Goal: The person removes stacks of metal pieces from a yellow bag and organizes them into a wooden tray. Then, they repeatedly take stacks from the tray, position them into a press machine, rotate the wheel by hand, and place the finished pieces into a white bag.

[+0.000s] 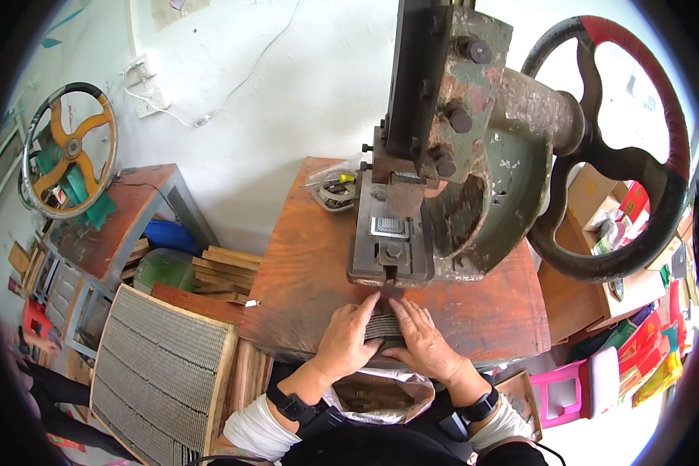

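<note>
At the front edge of the wooden tabletop (291,283), my left hand (340,340) and my right hand (429,346) close in from both sides on a stack of thin grey strips (382,328). Their forefingers nearly meet at the stack's far end, and the thumbs lie at its near end. Just beyond the fingertips stands the iron base (394,260) of a hand press (474,132). A small patterned metal plate (390,227) lies on that base, under the press's ram block (406,194).
The press's large handwheel (637,268) rises at right. A plastic tub (335,200) with small metal parts sits beside the base. Below my hands gapes an open sack (377,394). A wood-framed tray of grey rows (159,357) leans at left. A pink stool (559,396) stands at right.
</note>
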The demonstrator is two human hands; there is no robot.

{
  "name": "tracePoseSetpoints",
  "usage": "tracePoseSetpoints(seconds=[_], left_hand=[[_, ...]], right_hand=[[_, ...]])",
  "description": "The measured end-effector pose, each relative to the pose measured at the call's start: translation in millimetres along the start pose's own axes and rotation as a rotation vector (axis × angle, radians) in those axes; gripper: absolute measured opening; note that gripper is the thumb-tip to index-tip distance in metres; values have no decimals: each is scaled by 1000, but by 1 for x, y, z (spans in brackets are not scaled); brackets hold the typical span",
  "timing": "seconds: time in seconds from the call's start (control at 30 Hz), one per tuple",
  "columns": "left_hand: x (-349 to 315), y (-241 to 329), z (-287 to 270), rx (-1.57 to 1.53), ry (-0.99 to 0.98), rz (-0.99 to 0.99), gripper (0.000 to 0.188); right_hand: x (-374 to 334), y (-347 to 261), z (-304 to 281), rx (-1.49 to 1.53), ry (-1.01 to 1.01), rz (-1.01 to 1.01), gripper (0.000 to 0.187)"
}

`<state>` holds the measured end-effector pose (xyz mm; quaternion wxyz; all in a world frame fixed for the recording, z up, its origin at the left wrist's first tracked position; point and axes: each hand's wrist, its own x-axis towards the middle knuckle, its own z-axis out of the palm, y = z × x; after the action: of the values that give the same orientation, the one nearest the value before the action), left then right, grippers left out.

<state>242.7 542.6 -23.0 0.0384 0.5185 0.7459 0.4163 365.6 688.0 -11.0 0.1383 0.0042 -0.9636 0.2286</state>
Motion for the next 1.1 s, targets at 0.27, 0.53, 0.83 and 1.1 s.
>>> tracePoseSetpoints(seconds=[0.27,0.53,0.83,1.1], left_hand=[[-3,-4,-1,-30,34,14,90],[-2,-1,-4,-54,-11,-14,76],[0,3,-3,121,-17,105,50],[0,-2,-7,52,-37,86,50]], right_hand=[[4,4,4,260,100,109,86],[1,2,-12,262,69,162,87],[-2,1,-1,-321,-74,271,89],[-2,17,-10,83,115,31,67]])
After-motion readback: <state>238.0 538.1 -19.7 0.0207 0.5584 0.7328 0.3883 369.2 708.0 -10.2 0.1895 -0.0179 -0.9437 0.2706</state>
